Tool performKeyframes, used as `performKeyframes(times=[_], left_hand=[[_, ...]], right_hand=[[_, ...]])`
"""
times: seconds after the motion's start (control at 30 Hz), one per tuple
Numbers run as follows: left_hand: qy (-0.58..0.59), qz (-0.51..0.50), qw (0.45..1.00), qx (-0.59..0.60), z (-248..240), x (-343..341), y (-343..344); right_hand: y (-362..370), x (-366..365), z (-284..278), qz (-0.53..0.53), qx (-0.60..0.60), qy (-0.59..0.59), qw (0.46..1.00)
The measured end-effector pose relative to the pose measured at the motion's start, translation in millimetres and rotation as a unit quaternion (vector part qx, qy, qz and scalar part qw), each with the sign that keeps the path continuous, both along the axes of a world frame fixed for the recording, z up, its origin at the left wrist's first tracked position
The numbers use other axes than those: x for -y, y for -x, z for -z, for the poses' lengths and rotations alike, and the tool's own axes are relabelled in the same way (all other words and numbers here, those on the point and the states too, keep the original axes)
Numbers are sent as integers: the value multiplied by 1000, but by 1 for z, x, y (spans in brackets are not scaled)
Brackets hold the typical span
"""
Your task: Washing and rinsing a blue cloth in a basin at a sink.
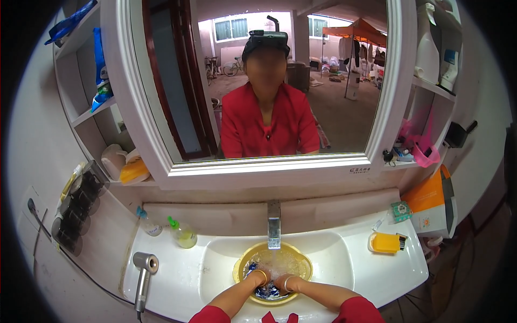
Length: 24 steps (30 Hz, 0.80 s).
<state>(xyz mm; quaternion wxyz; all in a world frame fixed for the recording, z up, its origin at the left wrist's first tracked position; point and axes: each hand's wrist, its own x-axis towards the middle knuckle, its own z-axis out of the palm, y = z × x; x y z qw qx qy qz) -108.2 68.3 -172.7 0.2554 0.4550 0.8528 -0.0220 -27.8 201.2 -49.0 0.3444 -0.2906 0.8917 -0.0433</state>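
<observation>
A yellow plastic basin [238, 278] stands in the white sink under the faucet [274, 226], and water runs from the spout into it. Both my hands are down in the basin, close together. Bracelets circle both wrists. My left hand [261, 276] is beside a wet blue-and-white patterned cloth [267, 291], which bunches between and below the hands. My right hand [281, 282] reaches in from the other side, against the cloth. Splashing water and the cloth hide the fingers of both hands, so their grip does not show.
On the left of the counter are a hair dryer [142, 280], a green-topped pump bottle [183, 233] and a clear bottle [149, 222]. A yellow brush [385, 243] and a small green box [401, 211] lie right. A framed mirror [269, 167] hangs above, with shelves on both sides.
</observation>
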Motion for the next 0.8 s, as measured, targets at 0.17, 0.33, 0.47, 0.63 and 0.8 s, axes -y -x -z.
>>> performKeyframes(times=[0.17,0.33,0.47,0.63,0.8], left_hand=[[119,51,991,24,-53,-10,-9],[56,-24,998,25,-67,-7,-14],[141,45,989,-14,-77,-9,-12],[107,29,994,25,-71,6,-9],[30,-137,990,6,-137,1,-35]], right_hand=[[-3,-3,7,19,-3,7,1000],[-3,0,10,24,-23,15,999],[6,-7,4,40,26,66,997],[17,-38,11,160,-53,270,948],[-19,-55,14,354,-191,330,854]])
